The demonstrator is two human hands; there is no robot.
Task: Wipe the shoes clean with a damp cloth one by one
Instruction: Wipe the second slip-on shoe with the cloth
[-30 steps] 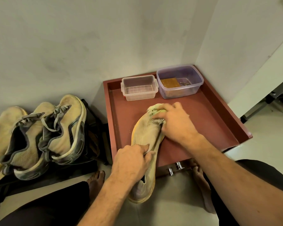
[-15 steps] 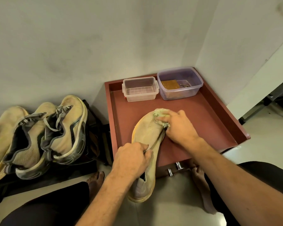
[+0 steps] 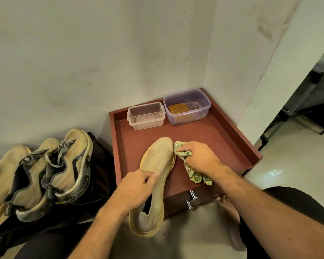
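A beige slip-on shoe (image 3: 155, 165) lies toe-forward on the red-brown tray-top table (image 3: 230, 139), its heel hanging over the front edge. My left hand (image 3: 137, 189) grips the shoe at its opening. My right hand (image 3: 198, 159) grips a crumpled green patterned cloth (image 3: 187, 161) and presses it against the right side of the shoe's toe. A tail of the cloth hangs below my right wrist.
Several worn beige and grey sneakers (image 3: 51, 174) sit on a dark rack at the left. At the back of the table stand a clear empty box (image 3: 146, 116) and a purple-tinted tub (image 3: 187, 105) with a brown pad inside. White walls meet in a corner behind.
My right hand has slid the cloth from the top of the shoe's toe down to its right side. The toe's upper now shows. My left hand keeps its grip.
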